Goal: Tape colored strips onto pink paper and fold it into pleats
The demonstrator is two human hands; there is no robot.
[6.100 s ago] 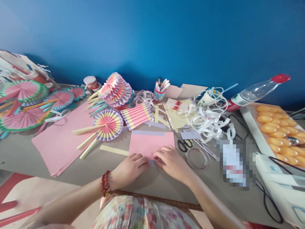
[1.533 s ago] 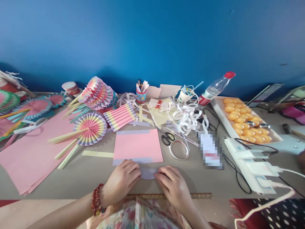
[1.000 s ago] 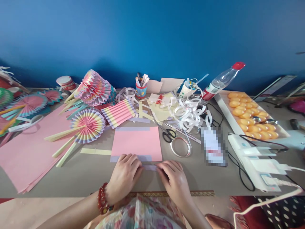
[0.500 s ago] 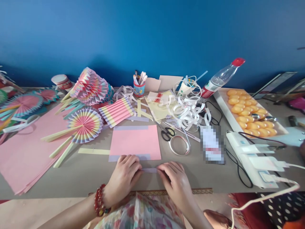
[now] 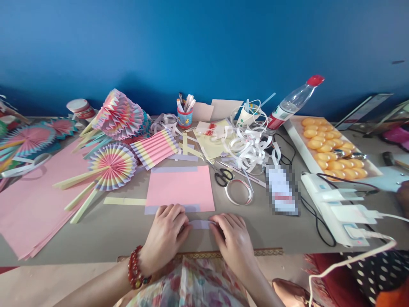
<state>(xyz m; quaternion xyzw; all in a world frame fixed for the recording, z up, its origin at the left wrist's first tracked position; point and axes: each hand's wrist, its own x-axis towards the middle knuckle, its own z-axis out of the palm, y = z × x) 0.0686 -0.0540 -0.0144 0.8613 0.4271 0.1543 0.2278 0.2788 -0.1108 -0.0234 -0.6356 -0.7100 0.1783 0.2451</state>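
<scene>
The left hand (image 5: 168,232) and the right hand (image 5: 231,234) are positioned at the near side of the table (image 5: 105,234), palms down. A lilac strip (image 5: 200,224) spans the gap between them, parallel to the table edge. The fingers of the left hand grasp the left end of the strip; the fingers of the right hand grasp the right end. Both ends are covered by the fingers, and only the middle portion is exposed. A red beaded bracelet (image 5: 136,268) encircles the left wrist.

A pink sheet (image 5: 180,185) lies flat directly beyond the strip. Lilac bands run along its far and near edges, each stopping short of the right corner. The left knuckles overlap the near band in this view; contact cannot be determined. A pale yellow strip (image 5: 124,201) extends leftward from the pink sheet.

Scissors with black handles (image 5: 223,177) lie to the right of the pink sheet, with a tape ring (image 5: 227,192) just beside them. A round pleated fan (image 5: 111,166) and a pleated panel (image 5: 155,149) are located beyond the pink sheet, toward the left. A pen cup (image 5: 185,117) stands upright near the blue wall (image 5: 198,47). A clear bottle with a red cap (image 5: 289,106) leans to the right.
</scene>
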